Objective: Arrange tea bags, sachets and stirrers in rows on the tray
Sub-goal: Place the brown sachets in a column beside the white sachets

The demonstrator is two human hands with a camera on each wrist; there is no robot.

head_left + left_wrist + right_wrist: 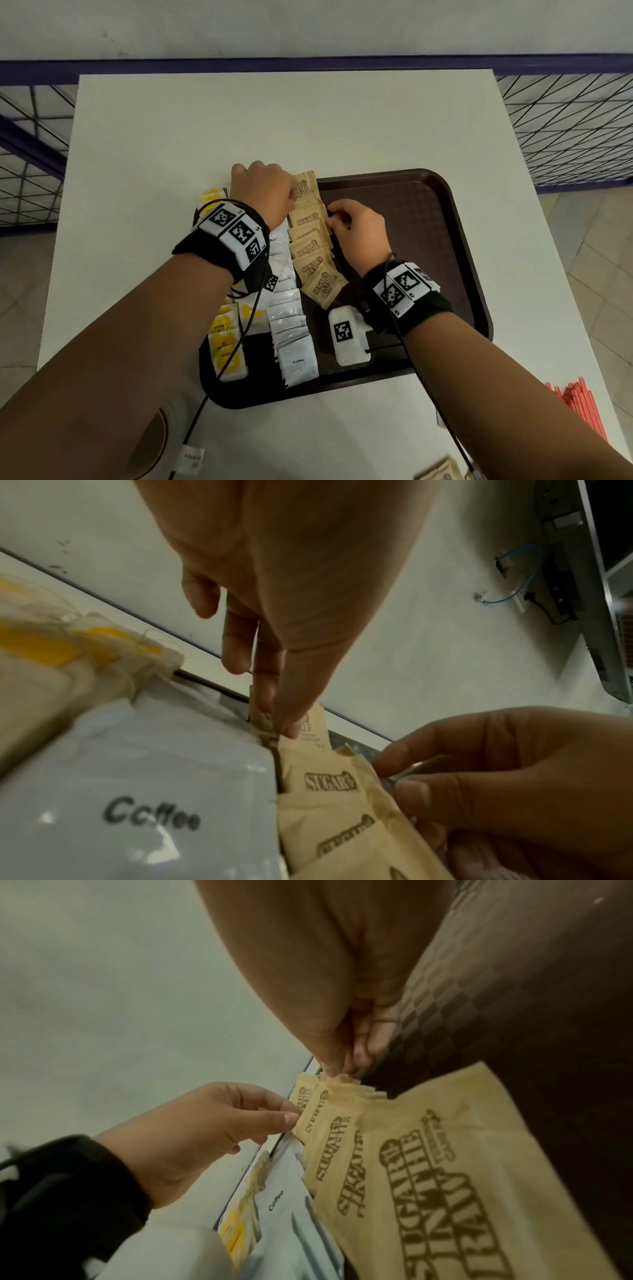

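Note:
A dark brown tray (428, 212) holds three rows running away from me: yellow tea bags (226, 346) at the left, white coffee sachets (291, 329) in the middle, brown sugar sachets (313, 250) to their right. My left hand (294, 202) pinches the far sugar sachet (310, 725) between thumb and forefinger at the row's far end. My right hand (334, 219) pinches the right edge of a sugar sachet (339, 1085) near the same end. The right half of the tray is bare.
The tray lies on a white table (205, 137). Red stirrers (579, 407) lie at the table's near right edge. Loose brown sachets (440, 472) sit at the bottom edge. A blue wire fence (565, 120) stands behind the table.

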